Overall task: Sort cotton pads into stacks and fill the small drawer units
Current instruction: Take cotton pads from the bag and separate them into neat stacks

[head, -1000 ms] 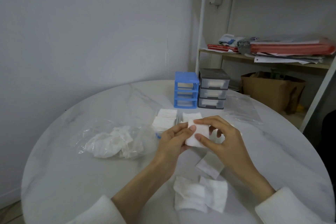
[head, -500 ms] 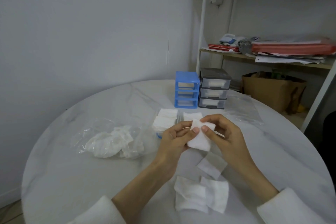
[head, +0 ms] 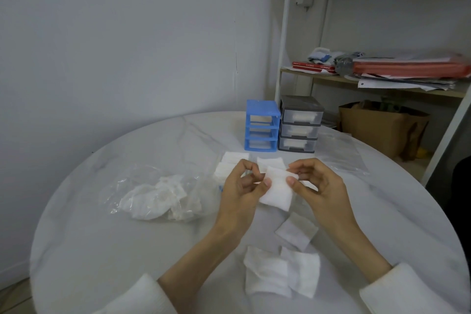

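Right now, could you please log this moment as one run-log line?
left hand: pinches cotton pad | right hand: pinches same pad | pad: held above table | drawer units: shut

Bare table [head: 107, 250] out to the left of the left hand [head: 240, 190], past a crumpled plastic bag [head: 158, 192] close beside it. Stacked cotton pads [head: 230, 164] just beyond both hands, then blue drawer unit [head: 261, 129] and grey drawer unit [head: 299, 123] touching side by side. Loose pads [head: 281, 271] near the wrists below the right hand [head: 319, 185]; flat clear bag [head: 341, 154] beyond it.

Soft matt cotton pad [head: 276, 192], glossy marble-look table [head: 127, 250], crinkled clear plastic bag [head: 158, 191].
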Action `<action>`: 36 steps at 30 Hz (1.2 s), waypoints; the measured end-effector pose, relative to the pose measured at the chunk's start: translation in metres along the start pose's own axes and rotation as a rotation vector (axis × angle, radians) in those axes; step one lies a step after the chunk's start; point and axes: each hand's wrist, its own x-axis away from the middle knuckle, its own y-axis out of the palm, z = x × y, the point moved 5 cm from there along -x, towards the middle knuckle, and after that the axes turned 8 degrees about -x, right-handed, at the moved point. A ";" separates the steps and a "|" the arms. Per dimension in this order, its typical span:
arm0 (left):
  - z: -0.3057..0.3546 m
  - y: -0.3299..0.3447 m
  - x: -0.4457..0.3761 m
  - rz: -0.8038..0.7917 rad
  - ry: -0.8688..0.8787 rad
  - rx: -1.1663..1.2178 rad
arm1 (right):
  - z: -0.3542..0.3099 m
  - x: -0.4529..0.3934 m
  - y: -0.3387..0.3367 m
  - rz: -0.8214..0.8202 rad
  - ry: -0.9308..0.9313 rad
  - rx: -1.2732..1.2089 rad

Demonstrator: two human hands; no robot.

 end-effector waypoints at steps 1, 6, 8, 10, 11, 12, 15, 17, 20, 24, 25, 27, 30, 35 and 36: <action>0.000 0.001 0.000 -0.019 0.036 -0.042 | 0.001 0.000 0.000 0.001 0.010 0.003; 0.004 0.005 0.001 -0.104 0.129 -0.264 | 0.003 0.001 -0.001 0.020 0.052 0.027; 0.003 0.005 0.001 -0.109 0.126 -0.292 | 0.003 0.001 -0.001 0.023 0.060 0.044; 0.003 0.004 0.001 -0.101 0.117 -0.276 | 0.004 0.002 -0.001 0.014 0.064 0.055; 0.002 0.003 0.000 -0.088 0.105 -0.250 | 0.004 0.002 -0.001 0.006 0.068 0.058; 0.002 0.002 0.000 -0.077 0.090 -0.217 | 0.005 0.002 -0.001 -0.003 0.073 0.064; 0.000 -0.001 0.000 -0.058 0.058 -0.146 | 0.007 0.003 -0.001 -0.029 0.080 0.096; -0.001 -0.002 -0.001 -0.054 0.050 -0.127 | 0.007 0.003 -0.001 -0.041 0.074 0.102; -0.001 -0.001 -0.002 -0.055 0.047 -0.116 | 0.006 0.004 -0.003 -0.040 0.056 0.131; -0.003 0.001 -0.002 -0.067 0.047 -0.160 | -0.001 0.006 -0.003 -0.137 -0.034 0.319; -0.004 0.000 -0.001 -0.060 0.055 -0.182 | -0.002 0.008 -0.001 -0.211 -0.076 0.430; -0.004 -0.003 -0.001 -0.030 0.072 -0.222 | 0.002 0.013 0.006 -0.388 -0.093 0.615; -0.002 -0.008 -0.001 0.034 0.088 -0.253 | 0.009 0.021 0.010 -0.583 0.002 0.725; 0.002 -0.014 -0.005 0.085 0.089 -0.272 | 0.008 0.023 0.009 -0.646 0.018 0.751; 0.003 -0.015 -0.007 0.093 0.082 -0.269 | 0.008 0.023 0.008 -0.649 0.016 0.759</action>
